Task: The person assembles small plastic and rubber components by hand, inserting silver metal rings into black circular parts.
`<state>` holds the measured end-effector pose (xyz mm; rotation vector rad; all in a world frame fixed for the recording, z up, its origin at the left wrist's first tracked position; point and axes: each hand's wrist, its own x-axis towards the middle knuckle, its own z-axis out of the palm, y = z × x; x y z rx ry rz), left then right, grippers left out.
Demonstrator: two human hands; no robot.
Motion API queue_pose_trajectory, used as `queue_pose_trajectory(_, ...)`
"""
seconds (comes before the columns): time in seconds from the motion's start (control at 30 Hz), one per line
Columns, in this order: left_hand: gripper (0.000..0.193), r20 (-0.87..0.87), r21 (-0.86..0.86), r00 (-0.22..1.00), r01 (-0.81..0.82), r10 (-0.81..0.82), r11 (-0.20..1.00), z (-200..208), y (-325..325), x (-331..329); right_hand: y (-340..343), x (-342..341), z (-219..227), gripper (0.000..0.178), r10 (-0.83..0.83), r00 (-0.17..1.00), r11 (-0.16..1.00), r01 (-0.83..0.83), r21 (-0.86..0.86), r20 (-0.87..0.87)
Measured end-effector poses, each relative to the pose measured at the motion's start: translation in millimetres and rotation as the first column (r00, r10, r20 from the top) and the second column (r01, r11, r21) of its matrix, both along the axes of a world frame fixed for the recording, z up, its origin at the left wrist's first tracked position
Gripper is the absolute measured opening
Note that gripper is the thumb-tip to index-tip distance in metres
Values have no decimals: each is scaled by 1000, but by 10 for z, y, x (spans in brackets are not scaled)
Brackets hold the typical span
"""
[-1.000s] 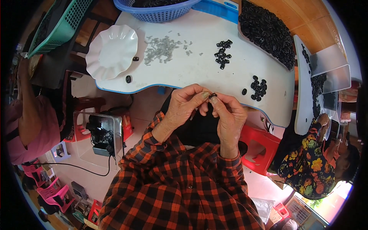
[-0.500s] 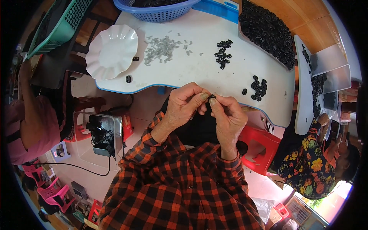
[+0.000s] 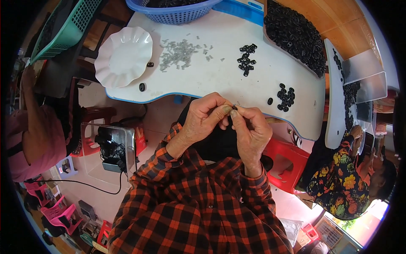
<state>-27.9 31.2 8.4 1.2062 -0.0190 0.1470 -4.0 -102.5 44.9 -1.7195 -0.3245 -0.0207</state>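
Observation:
At the table's near edge, my left hand (image 3: 206,115) and my right hand (image 3: 252,131) meet with thumbs and forefingers pinched together. Between their tips is a small black plastic piece (image 3: 234,107), mostly covered by the fingers, and both hands grip it. To the right lies a group of black oval pieces with holes (image 3: 286,100). Farther back are several small black blocky pieces (image 3: 245,63) in a loose cluster. Small clear plastic bits (image 3: 179,54) are scattered left of them. One black oval piece (image 3: 142,87) rests by the scalloped white plate (image 3: 123,55).
The white table (image 3: 211,78) has a curved blue edge. A blue basket (image 3: 173,16) and a big heap of black pieces (image 3: 294,36) stand at the back. A clear bin with cables (image 3: 109,154) is at left, a red stool (image 3: 287,165) at right. Other people sit on both sides.
My fingertips have shifted slightly around the black piece, so less of it shows now. Both hands stay in nearly the same place.

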Motion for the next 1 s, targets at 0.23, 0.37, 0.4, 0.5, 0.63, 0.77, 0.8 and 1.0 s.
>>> queue_pose_trajectory(0.23,19,-51,-231,999,-13,1,973,5,-53,11,-38,27,11,12,-21,989,1000,24,16,-148)
queue_pose_trajectory(0.37,16,-15,-131,1000,-4,2,991,-44,-63,8,-38,17,4,12,-11,986,999,19,45,-164)
queue_pose_trajectory(0.4,15,-13,-121,1000,-20,19,993,-48,-68,6,-37,16,5,12,-11,987,999,17,42,-158)
queue_pose_trajectory(0.5,13,-33,-71,999,-34,32,997,-27,-70,1,-34,12,27,9,40,987,996,-27,85,-157)
queue_pose_trajectory(0.63,12,-26,-36,999,-46,45,998,1,-88,7,-45,8,9,7,12,992,999,-7,44,-127)
queue_pose_trajectory(0.77,12,2,12,1000,-26,26,1000,-5,-114,-6,-37,-21,50,6,32,998,999,-30,35,-53)
queue_pose_trajectory(0.8,12,-2,17,999,-34,34,999,-9,-126,1,-31,-13,58,5,23,999,1000,-22,21,-47)
queue_pose_trajectory(1.0,14,-59,-85,996,-72,67,994,-45,-170,3,-91,36,11,8,37,980,998,-29,47,-194)
